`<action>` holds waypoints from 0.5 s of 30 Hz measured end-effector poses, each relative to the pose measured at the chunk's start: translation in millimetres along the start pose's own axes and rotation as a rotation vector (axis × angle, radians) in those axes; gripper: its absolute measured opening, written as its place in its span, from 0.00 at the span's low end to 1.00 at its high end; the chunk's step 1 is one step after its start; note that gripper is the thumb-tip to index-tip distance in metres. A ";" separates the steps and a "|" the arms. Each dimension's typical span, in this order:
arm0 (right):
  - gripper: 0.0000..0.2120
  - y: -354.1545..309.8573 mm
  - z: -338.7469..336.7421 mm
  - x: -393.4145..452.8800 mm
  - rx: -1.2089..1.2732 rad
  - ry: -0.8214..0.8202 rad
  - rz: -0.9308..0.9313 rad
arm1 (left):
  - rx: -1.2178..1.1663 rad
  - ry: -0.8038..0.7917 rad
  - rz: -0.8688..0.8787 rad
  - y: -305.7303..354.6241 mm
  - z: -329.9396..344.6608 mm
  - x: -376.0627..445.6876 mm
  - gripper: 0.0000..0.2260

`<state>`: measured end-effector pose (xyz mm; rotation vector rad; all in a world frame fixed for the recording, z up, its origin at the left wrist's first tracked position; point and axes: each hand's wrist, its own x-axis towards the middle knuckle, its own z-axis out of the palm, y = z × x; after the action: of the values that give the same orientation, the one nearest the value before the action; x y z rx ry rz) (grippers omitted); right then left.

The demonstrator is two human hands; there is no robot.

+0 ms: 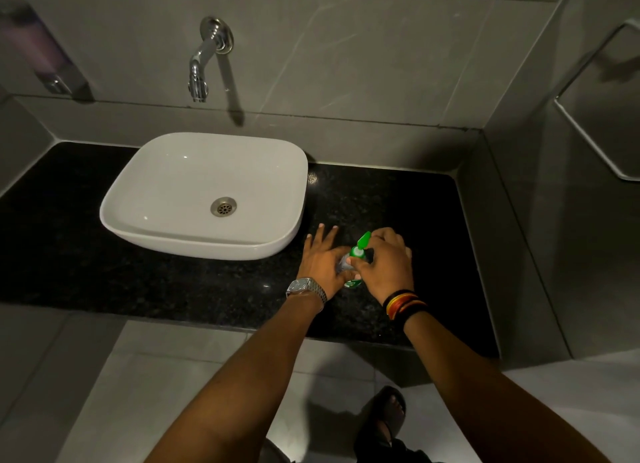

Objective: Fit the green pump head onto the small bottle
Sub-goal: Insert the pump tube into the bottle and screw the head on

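Item 1: small bottle (346, 262), clear/pale body w/ green label at its near end; lower centre-right of frame, on black speckled tabletop (173, 282), just right of white basin (204, 196). Mostly hidden by both hands. Long axis runs roughly near-to-far in frame, neck end toward the wall; upright or leaning, cannot tell.

Item 2: green pump head (360, 246), at bottle's neck end. Round collar at base, nozzle pointing up-frame and slightly right, toward back wall. Fully seated or not: cannot tell.

Item 3: left hand (323, 263), wristwatch (304, 287) on wrist. Thumb and inner fingers wrapped on bottle body from frame left; two outer fingers (322, 235) stretched out straight over tabletop.

Item 4: right hand (384, 265), red/yellow/black thread bands (403, 303) on wrist. Fingers curled narrow round pump collar from frame right, thumb tip at bottle neck.

Item 5: chrome wall tap (204, 60), upper centre-left, above basin. Drain (223, 206) at basin centre.

Item 6: sandalled foot (388, 414) on pale floor tiles, bottom centre-right.
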<state>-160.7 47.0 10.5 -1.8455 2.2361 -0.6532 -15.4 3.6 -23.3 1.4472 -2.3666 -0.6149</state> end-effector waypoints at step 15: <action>0.17 11.2 -0.4 -1.4 0.186 -0.085 -0.026 | 0.005 -0.011 -0.006 -1.1 2.2 0.5 0.23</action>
<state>-170.5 50.1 5.8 -1.7797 2.0280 -0.7450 -15.8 3.2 -25.8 1.4575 -2.3744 -0.6201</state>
